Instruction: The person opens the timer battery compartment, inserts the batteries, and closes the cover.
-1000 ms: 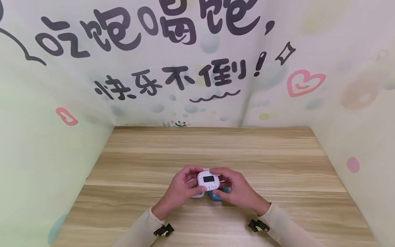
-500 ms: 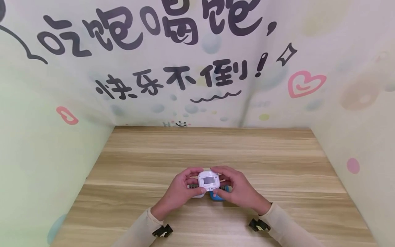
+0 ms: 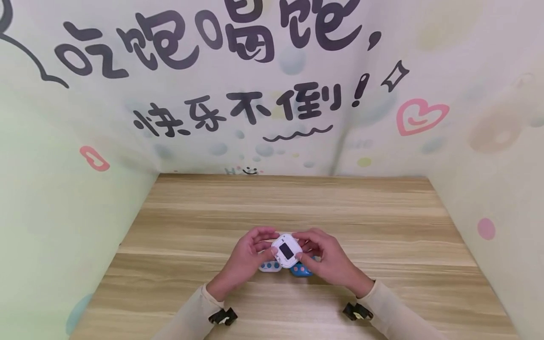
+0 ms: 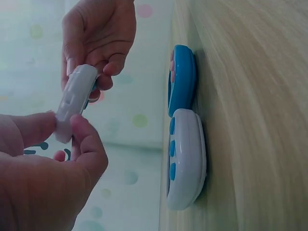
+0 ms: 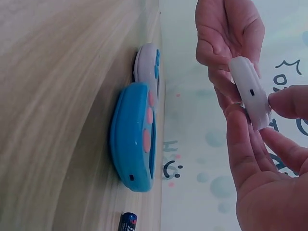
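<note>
Both hands hold a small white digital timer (image 3: 286, 250) above the table, with a black rectangle on the face toward me. My left hand (image 3: 241, 262) pinches its left side, thumb on the near face and fingers behind. On the right side, my right hand (image 3: 330, 264) grips it the same way. Below lie two more timers: a white one with blue buttons (image 4: 185, 161) and a blue one with pink buttons (image 5: 132, 139). Side by side on the wood, they are partly covered by the hands in the head view.
A dark battery (image 5: 128, 221) lies on the table beyond the blue timer in the right wrist view. The wood-grain table (image 3: 212, 203) meets a printed back wall (image 3: 238, 141), with pale walls on both sides.
The held timer has turned in the hands from level to a slanted, diamond-like stance. Both thumbs have shifted up on its face, so the buttons of the two lower timers now show.
</note>
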`<control>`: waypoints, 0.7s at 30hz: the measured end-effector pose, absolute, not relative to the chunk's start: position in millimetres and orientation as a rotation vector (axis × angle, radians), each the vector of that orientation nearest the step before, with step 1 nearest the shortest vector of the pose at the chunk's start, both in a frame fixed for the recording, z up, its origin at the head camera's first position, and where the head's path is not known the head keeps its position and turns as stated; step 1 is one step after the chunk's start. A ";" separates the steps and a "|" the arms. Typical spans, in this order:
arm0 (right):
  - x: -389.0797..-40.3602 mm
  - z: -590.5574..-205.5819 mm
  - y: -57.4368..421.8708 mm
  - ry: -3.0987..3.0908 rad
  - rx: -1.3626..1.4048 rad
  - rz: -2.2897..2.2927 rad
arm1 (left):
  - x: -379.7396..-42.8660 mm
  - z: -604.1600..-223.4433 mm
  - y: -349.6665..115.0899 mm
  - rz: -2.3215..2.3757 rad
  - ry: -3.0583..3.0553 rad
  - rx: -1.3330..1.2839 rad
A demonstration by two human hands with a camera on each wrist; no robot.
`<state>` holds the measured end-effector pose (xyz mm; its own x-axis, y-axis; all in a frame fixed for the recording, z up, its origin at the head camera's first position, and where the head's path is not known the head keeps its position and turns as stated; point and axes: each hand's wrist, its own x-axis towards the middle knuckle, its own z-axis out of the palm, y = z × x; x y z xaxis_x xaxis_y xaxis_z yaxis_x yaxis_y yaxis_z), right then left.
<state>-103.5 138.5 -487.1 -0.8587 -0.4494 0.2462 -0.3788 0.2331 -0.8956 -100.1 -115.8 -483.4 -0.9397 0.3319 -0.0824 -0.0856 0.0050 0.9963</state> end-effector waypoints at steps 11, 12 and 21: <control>-93.5 -484.7 137.6 2.302 -0.743 -1.578 | -98.5 -485.7 -105.2 1.994 1.944 0.303; -93.5 -484.6 138.3 2.307 -0.737 -1.581 | -97.8 -485.8 -105.0 1.982 1.926 0.300; -101.6 -488.7 142.2 2.350 -0.709 -1.595 | -93.4 -486.1 -102.0 2.004 1.803 0.290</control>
<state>-101.6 142.2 -488.7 -0.8611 -0.5004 0.0901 -0.2684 0.2968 -0.9164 -93.4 -102.0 -486.1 -0.8871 0.4439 -0.1262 -0.1721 -0.0646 0.9830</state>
